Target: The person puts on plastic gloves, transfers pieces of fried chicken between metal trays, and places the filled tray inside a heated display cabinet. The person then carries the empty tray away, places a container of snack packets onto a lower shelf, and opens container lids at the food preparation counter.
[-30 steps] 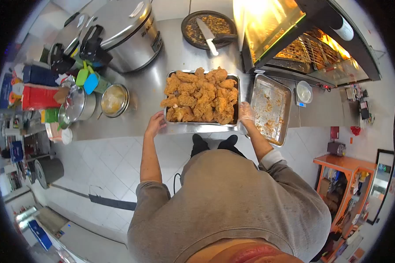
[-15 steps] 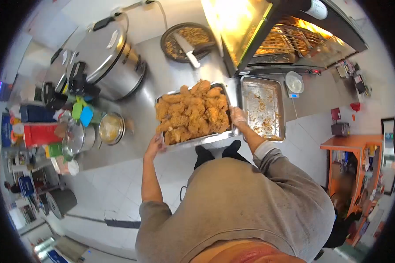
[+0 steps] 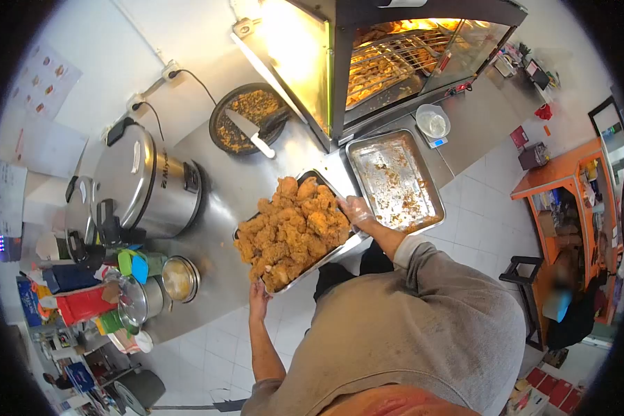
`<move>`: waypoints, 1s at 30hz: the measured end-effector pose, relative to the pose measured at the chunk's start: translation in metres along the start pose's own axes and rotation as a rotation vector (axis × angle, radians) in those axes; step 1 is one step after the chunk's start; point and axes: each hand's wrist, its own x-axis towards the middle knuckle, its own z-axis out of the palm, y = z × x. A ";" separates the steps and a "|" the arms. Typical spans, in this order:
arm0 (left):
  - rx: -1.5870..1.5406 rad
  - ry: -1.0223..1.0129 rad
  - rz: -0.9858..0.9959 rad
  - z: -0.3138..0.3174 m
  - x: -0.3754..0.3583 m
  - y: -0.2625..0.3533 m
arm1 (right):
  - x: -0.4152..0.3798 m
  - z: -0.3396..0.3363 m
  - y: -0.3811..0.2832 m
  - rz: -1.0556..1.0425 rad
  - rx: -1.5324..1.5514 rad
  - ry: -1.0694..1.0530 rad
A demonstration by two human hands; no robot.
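Observation:
A metal tray (image 3: 317,266) heaped with fried chicken (image 3: 291,232) is gripped at both ends, over the counter's front edge. My left hand (image 3: 258,299) is closed on its near left corner, the fingers partly hidden under the rim. At the right end, my right hand (image 3: 356,211) wears a clear plastic glove and is closed round the tray's edge. Just right of that hand lies a second metal tray (image 3: 388,182), holding only crumbs and grease.
A lit display warmer (image 3: 340,83) with its door open stands behind. Left of it, a round dark pan (image 3: 222,132) holds crumbs, a knife (image 3: 246,128) and dark tongs. A large steel cooker (image 3: 142,184), metal bowls (image 3: 180,279) and a small scale (image 3: 437,142) share the counter (image 3: 218,243).
My view has turned and shifted. The chicken tray has come closer to my body and swung, its left end now nearer me. Both hands have stayed on it.

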 end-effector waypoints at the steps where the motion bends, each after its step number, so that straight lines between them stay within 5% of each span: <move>1: 0.001 0.028 0.006 0.006 -0.006 0.002 | -0.001 -0.011 -0.004 -0.027 -0.009 0.017; 2: -0.008 0.049 0.001 0.011 -0.009 0.001 | 0.000 -0.039 -0.021 0.121 0.055 -0.158; 10: -0.081 -0.037 0.134 0.100 -0.087 0.033 | 0.020 -0.127 0.022 -0.152 0.101 0.069; 12: -0.123 -0.046 0.140 0.138 -0.103 0.031 | 0.039 -0.169 0.041 -0.080 0.298 -0.019; 21: -0.428 -0.095 0.240 0.402 -0.158 0.034 | 0.191 -0.376 0.088 -0.400 -0.072 -0.170; 25: -0.533 -0.001 0.283 0.483 -0.155 0.052 | 0.237 -0.426 0.065 -0.613 -0.107 -0.277; 30: -0.610 0.019 0.478 0.524 -0.123 0.087 | 0.328 -0.379 0.095 -0.773 -0.315 -0.238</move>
